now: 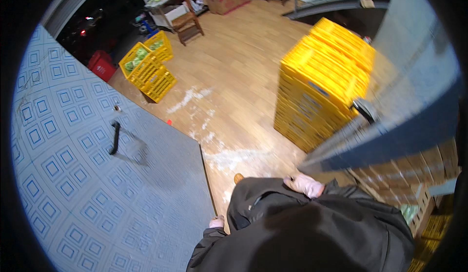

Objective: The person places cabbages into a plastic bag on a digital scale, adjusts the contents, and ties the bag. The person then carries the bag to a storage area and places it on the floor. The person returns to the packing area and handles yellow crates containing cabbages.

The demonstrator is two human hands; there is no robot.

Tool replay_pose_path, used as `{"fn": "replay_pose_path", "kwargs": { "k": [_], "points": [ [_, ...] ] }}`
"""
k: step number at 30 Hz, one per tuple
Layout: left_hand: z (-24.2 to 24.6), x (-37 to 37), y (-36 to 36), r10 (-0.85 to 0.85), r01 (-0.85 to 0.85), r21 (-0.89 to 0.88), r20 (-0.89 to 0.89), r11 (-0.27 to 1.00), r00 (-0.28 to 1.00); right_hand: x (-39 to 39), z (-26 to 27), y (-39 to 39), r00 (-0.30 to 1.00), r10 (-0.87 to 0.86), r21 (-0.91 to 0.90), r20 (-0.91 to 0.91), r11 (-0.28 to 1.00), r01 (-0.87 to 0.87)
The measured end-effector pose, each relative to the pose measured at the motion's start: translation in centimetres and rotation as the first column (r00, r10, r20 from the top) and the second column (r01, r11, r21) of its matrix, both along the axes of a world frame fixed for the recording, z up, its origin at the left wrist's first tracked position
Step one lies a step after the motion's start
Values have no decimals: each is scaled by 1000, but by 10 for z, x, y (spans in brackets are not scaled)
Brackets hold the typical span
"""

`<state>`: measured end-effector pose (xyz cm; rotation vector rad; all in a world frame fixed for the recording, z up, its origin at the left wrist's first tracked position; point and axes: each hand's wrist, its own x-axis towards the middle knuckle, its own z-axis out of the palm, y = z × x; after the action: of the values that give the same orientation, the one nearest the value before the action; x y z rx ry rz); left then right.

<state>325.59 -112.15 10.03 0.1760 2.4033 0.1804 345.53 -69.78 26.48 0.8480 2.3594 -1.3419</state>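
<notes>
My left hand [216, 222], in a pale pink glove, is low at the edge of a blue patterned door panel [153, 199]; whether it touches the panel or holds anything cannot be told. A black handle [115, 138] is fixed to that panel. My right hand [304, 185], gloved the same way, rests against the front of my dark jacket with its fingers curled; nothing is plainly seen in it. Beyond it stands a tall stack of yellow plastic crates [314, 89], beside a second blue door [409, 137] with a metal handle [363, 111].
Yellow crates with green cabbages [136, 61] stand beyond the panel, near a red bin [101, 66]. Further back are a wooden chair [187, 21], a table with vegetables [157, 4] and cardboard boxes [228, 0]. Stacked cartons [413, 169] lie behind the right door. White residue marks the floor.
</notes>
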Motion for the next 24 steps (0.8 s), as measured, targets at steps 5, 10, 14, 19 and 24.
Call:
{"fn": "replay_pose_path", "kwargs": {
  "k": [5,10,14,19,24],
  "points": [
    [16,-142,75,-398,392,-97,-44,915,917,-96,-31,37,974,-180,64,134,983,173],
    [102,-310,177,-116,157,141,-264,978,958,-202,-21,63,930,-347,67,118,937,341],
    [169,-436,246,-206,282,174,-359,943,911,-262,-1,87,901,-399,83,168,917,391],
    [197,-607,294,-380,368,-133,-525,920,761,-341,-10,145,913,-384,69,137,923,377],
    [183,-744,240,-805,423,-787,-150,448,574,-447,-38,245,911,-386,-96,147,911,401]
  ]
}}
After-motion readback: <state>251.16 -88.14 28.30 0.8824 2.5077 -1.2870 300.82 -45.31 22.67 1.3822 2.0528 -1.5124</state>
